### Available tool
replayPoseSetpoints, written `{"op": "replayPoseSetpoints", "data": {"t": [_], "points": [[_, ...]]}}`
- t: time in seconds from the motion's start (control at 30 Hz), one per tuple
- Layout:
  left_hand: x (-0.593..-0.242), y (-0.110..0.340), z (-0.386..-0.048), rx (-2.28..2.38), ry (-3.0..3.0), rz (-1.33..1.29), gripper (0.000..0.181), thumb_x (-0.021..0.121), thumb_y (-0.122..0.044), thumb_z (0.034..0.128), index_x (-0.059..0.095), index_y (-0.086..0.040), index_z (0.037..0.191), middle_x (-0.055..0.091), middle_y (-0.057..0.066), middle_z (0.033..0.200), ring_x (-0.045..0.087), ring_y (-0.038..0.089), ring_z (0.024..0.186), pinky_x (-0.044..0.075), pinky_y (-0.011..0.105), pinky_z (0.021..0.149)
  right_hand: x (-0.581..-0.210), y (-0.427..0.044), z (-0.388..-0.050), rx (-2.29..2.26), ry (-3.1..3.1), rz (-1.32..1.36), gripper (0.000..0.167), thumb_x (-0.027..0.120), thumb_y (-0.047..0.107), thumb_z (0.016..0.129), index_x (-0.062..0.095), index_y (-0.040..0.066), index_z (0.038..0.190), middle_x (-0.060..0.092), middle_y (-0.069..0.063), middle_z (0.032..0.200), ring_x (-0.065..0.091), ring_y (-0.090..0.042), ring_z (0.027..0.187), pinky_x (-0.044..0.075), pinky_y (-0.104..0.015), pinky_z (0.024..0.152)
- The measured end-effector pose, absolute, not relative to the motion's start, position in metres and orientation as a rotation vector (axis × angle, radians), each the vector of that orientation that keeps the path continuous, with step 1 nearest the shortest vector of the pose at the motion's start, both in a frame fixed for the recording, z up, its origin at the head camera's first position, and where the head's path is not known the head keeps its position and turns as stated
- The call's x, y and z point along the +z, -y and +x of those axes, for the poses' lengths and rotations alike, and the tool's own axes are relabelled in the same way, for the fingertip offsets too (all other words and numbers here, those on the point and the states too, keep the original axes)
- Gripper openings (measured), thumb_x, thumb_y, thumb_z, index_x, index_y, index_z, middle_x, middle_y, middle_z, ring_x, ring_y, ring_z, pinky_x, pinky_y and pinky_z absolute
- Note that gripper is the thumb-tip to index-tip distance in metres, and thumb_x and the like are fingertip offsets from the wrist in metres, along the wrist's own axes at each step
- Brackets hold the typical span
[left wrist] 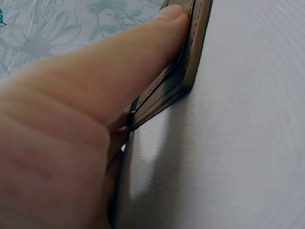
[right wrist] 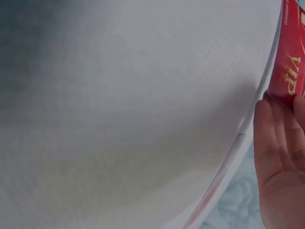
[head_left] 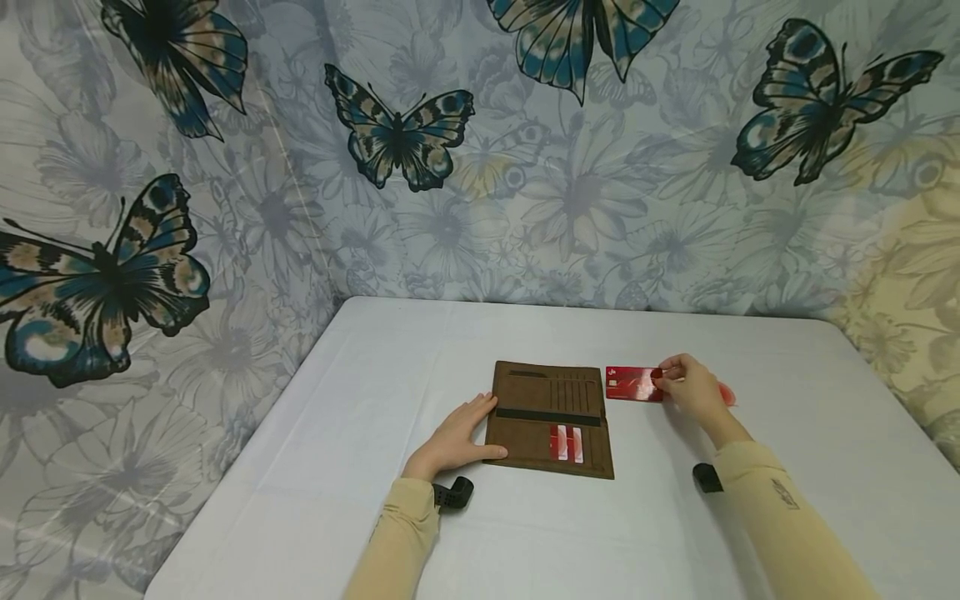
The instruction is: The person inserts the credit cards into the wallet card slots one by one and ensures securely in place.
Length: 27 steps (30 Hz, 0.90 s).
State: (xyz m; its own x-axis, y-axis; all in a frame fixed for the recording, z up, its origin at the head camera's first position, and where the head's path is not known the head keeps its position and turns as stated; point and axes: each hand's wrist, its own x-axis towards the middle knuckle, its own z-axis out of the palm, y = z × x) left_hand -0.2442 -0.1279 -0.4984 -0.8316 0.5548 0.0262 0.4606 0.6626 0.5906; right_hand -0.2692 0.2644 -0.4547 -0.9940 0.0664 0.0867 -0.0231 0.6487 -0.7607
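A brown wallet [head_left: 527, 448] lies unfolded on the white table, with card slots in both halves and two red-and-white cards [head_left: 566, 443] tucked into the near half. My left hand [head_left: 453, 437] rests at its left edge, fingers fairly straight and thumb on the near corner. In the left wrist view the thumb lies over the wallet's stitched edge [left wrist: 190, 71]; the other fingers are mostly hidden. Just right of the wallet, my right hand [head_left: 693, 393] pinches a red card [head_left: 630, 384] by its right end. Gold "VIP" lettering shows on that card [right wrist: 286, 62] in the right wrist view.
Another red, flat thing [head_left: 727, 394] lies on the table, partly hidden behind my right hand. A white cloth covers the table [head_left: 420, 350]. Behind it and at the left hang walls or drapes [head_left: 450, 242] with butterflies and flowers.
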Motion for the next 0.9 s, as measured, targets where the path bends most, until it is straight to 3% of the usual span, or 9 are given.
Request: {"op": "replayPoseSetpoints", "data": {"t": [0.27, 0.5, 0.9], "points": [[-0.500, 0.128, -0.245, 0.895, -2.724, 0.839, 0.087, 0.064, -0.052, 0.0812, 0.025, -0.010, 0.147, 0.019, 0.003, 0.152, 0.012, 0.015, 0.139, 0.010, 0.034, 0.112, -0.450, -0.267, -0.261, 1.507, 2.698, 0.039, 0.027, 0.055, 0.001, 0.091, 0.043, -0.009, 0.113, 0.052, -0.024, 0.100, 0.057, -0.024, 0.083, 0.056, -0.030, 0.062], [-0.499, 0.128, -0.244, 0.905, -2.728, 0.839, 0.088, 0.065, -0.050, 0.0810, 0.025, -0.008, 0.147, 0.019, 0.005, 0.152, 0.013, 0.018, 0.139, 0.011, 0.036, 0.112, -0.445, -0.260, -0.250, 1.638, 2.649, 0.108, 0.029, 0.053, 0.000, 0.092, 0.039, -0.011, 0.115, 0.049, -0.022, 0.099, 0.056, -0.012, 0.077, 0.056, -0.028, 0.065], [-0.501, 0.128, -0.245, 0.885, -2.733, 0.849, 0.088, 0.064, -0.052, 0.0813, 0.025, -0.009, 0.147, 0.019, 0.005, 0.152, 0.012, 0.017, 0.139, 0.010, 0.036, 0.112, -0.445, -0.237, -0.226, 1.786, 2.656, 0.166, 0.031, 0.057, 0.003, 0.090, 0.040, -0.010, 0.112, 0.049, -0.018, 0.095, 0.058, -0.017, 0.079, 0.057, -0.033, 0.067]]}}
